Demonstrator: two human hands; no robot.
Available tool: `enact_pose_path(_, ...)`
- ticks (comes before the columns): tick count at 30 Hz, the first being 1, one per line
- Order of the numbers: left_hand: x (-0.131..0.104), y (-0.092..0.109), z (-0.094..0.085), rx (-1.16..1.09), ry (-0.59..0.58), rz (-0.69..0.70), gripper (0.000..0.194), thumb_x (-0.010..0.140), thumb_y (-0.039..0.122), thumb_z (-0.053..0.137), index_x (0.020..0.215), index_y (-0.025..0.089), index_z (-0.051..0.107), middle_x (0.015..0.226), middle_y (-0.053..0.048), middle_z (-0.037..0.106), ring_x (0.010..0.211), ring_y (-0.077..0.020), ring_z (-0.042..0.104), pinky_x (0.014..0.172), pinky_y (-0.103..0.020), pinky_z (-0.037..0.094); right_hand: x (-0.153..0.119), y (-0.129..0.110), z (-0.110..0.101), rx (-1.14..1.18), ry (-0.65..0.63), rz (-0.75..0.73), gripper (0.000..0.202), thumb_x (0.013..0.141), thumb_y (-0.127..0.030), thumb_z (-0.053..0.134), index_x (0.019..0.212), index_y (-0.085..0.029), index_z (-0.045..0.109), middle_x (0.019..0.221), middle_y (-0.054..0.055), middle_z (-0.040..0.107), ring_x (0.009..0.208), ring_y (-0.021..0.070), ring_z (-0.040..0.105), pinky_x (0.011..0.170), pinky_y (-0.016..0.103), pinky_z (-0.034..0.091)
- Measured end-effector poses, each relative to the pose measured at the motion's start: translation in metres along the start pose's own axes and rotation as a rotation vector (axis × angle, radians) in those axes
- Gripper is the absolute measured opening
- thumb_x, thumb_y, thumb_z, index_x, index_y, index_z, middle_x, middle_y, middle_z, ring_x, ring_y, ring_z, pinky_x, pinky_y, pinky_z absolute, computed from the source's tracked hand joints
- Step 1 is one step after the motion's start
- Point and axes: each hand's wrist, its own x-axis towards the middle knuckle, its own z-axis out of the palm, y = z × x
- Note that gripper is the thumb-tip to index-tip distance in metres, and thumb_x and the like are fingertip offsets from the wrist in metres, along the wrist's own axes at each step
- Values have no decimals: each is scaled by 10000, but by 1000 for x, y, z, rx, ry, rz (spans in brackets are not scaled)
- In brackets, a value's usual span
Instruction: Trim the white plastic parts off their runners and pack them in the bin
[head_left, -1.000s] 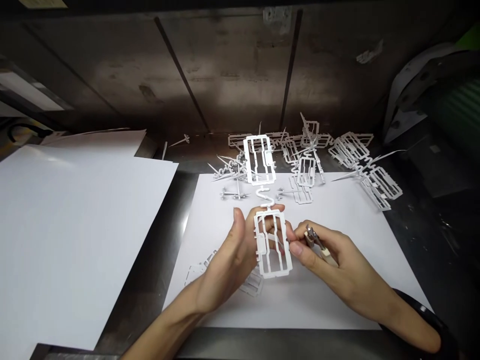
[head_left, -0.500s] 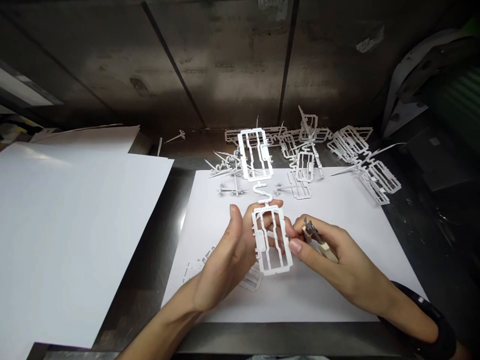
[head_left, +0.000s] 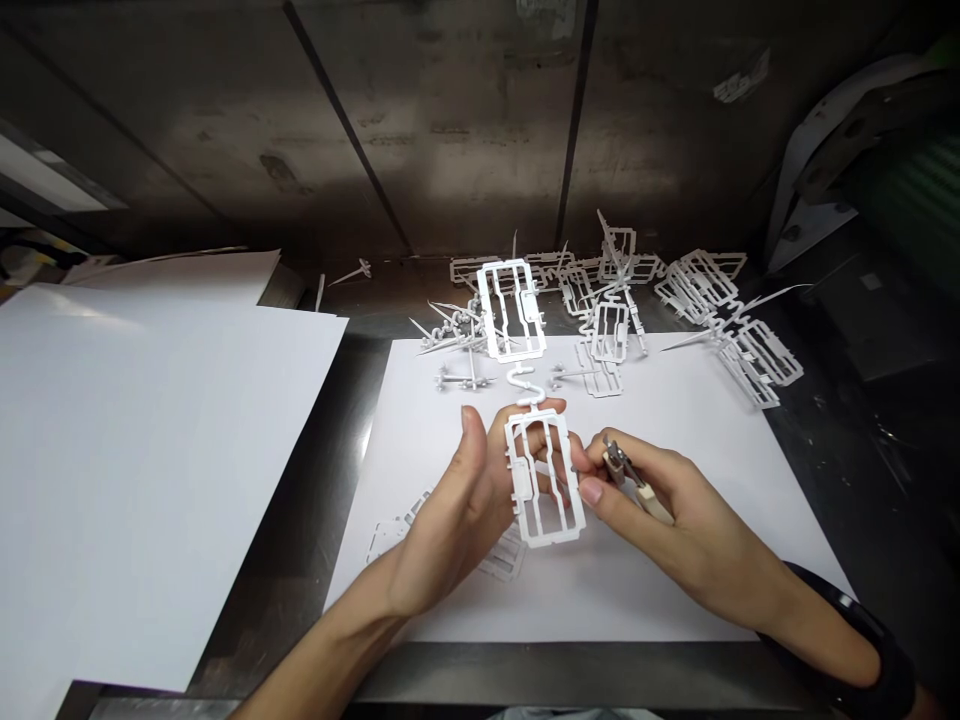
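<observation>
Dark metal worktop (head_left: 315, 560) carries a big white paper sheet (head_left: 675, 590). Above its middle, the left hand (head_left: 450, 510) grasps a white plastic moulded frame (head_left: 544, 475); the right hand (head_left: 660, 520) grips small metal cutting pliers (head_left: 626, 470). The thin frame could snap if twisted.

Both forearms bare, no sleeves, no gloves. Left hand (head_left: 457, 510): no rings or watch visible. Right hand (head_left: 675, 520): black band (head_left: 874, 645) round the wrist just behind it, wide & matte, w/ no face or markings showing.
</observation>
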Motion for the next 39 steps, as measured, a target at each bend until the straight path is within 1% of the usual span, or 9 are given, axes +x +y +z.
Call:
enact_pose_path(7, 0, 1, 2, 25, 16, -4, 806, 1058, 879, 286, 1585, 332, 556, 1494, -114, 662, 1357, -363, 624, 1103, -485, 477, 0, -2, 1, -12, 6, 5, 239, 1161, -292, 590, 929, -241, 567, 865, -37, 489, 800, 154, 454, 719, 269, 388)
enact_pose_path(12, -1, 2, 1, 53, 27, -8, 807, 1065, 873, 248, 1582, 327, 540, 1421, -112, 673, 1246, -322, 635, 1035, -435, 477, -1, -2, 0, -57, 30, 10, 246, 1162, -338, 598, 936, -242, 600, 875, -30, 536, 816, 159, 511, 739, 270, 427)
enact_pose_path(15, -1, 6, 3, 168, 32, -21, 780, 1081, 848, 205, 1544, 322, 548, 1274, -89, 685, 1039, -255, 617, 909, -371, 477, -1, -3, -7, -121, 232, -75, 233, 1152, -407, 633, 982, -258, 689, 871, -23, 575, 807, 166, 532, 752, 281, 444)
enact_pose_path(19, -2, 17, 9, 356, -116, -179, 855, 1040, 882, 105, 1466, 303, 567, 1132, -77, 681, 932, -239, 553, 843, -346, 442, 2, 2, -19, -133, 564, -188, 250, 1143, -504, 640, 1097, -283, 747, 861, -9, 553, 826, 187, 526, 792, 308, 452)
enact_pose_path(21, -4, 22, 13, 430, -207, -235, 893, 1024, 892, 85, 1429, 275, 587, 1144, -98, 693, 973, -258, 564, 889, -366, 445, 4, 7, -21, -51, 617, -208, 255, 1141, -522, 636, 1108, -282, 719, 880, -1, 545, 840, 198, 518, 776, 321, 450)
enact_pose_path(24, -7, 24, 15, 514, -296, -237, 898, 1034, 881, 102, 1383, 243, 629, 1152, -114, 711, 975, -267, 574, 976, -404, 453, 3, 12, -20, 86, 635, -249, 291, 1125, -528, 654, 990, -270, 644, 844, 4, 497, 761, 201, 468, 667, 329, 427)
enact_pose_path(28, -3, 8, 4, 485, -309, -210, 914, 1001, 927, 124, 1359, 278, 659, 1146, -95, 743, 917, -261, 594, 944, -397, 465, 1, 9, -19, 135, 632, -226, 372, 1117, -576, 620, 908, -270, 585, 836, 33, 487, 758, 231, 492, 673, 366, 451)
enact_pose_path(34, 20, -32, -16, 242, -445, -195, 1049, 820, 1090, 228, 1271, 245, 657, 847, -62, 727, 700, -211, 564, 729, -317, 405, 3, -1, -26, 105, 688, -222, 382, 1140, -592, 493, 948, -275, 587, 939, 60, 514, 903, 284, 563, 831, 413, 479)
enact_pose_path(39, 24, -39, -18, 174, -499, -181, 1042, 808, 1098, 296, 1266, 237, 663, 775, -38, 718, 643, -205, 603, 684, -301, 367, 3, -9, -35, 154, 686, -289, 424, 1184, -485, 458, 843, -267, 587, 894, 39, 485, 863, 252, 505, 865, 384, 440)
